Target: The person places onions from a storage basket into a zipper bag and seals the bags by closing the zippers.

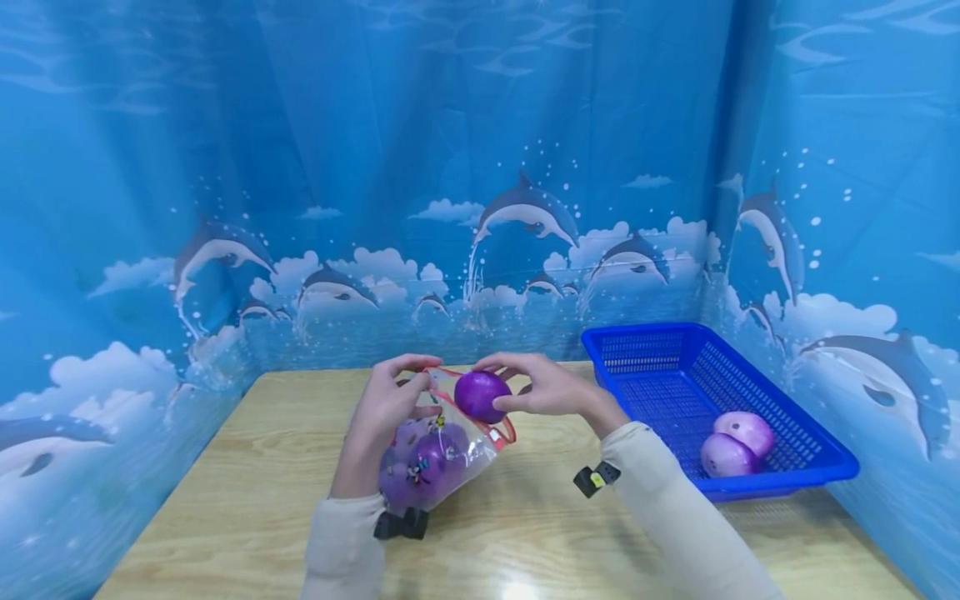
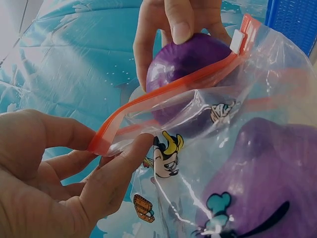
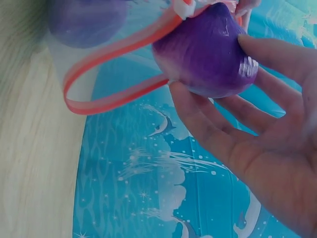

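A clear zip bag (image 1: 480, 454) with a red zip edge and cartoon prints stands tilted over the table, its mouth open. My left hand (image 1: 386, 396) pinches the bag's red edge between thumb and fingers. At the mouth, my right hand (image 1: 536, 385) grips a purple onion (image 1: 482, 396) with thumb and fingertips. In the left wrist view the lower part of this onion (image 2: 183, 62) shows through the plastic, behind the red edge. More purple onions (image 1: 438, 454) lie inside the bag, partly hidden by the prints; I cannot tell how many.
A blue plastic basket (image 1: 637, 392) stands at the right of the wooden table (image 1: 262, 483). Two pinkish-purple onions (image 1: 729, 457) lie in its near right corner. A blue curtain (image 1: 420, 167) with dolphins hangs behind the table and along its sides.
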Demonstrator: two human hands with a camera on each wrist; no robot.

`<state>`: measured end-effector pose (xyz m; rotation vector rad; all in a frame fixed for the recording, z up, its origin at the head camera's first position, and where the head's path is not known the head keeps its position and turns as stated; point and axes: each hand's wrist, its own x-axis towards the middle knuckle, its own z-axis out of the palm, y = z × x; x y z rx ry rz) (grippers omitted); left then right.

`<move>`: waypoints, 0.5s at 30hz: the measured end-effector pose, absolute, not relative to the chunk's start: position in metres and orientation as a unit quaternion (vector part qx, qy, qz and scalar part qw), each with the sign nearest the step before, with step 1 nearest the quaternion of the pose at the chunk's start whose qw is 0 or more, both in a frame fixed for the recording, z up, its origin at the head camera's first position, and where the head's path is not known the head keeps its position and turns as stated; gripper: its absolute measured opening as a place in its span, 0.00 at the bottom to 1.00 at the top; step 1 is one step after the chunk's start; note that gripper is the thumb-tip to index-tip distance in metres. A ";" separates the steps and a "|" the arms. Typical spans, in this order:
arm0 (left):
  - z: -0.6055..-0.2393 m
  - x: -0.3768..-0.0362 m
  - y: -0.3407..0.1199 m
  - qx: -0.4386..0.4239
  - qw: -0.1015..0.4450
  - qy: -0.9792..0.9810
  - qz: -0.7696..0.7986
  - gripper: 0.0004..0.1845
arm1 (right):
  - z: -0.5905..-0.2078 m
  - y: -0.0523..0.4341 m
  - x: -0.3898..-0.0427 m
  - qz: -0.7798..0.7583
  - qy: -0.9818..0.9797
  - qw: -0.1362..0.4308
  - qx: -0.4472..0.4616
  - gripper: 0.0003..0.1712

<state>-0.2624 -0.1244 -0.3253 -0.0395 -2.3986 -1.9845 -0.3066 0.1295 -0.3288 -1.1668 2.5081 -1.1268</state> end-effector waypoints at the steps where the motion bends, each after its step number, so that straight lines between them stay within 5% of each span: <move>1: -0.325 -0.262 -0.124 -0.012 0.014 -0.771 -0.637 0.17 | -0.330 0.129 -0.306 -0.378 0.838 0.075 -0.387 0.31; 15: -0.326 -0.262 -0.124 -0.012 0.020 -0.774 -0.633 0.17 | -0.347 0.111 -0.305 -0.373 0.857 0.043 -0.354 0.29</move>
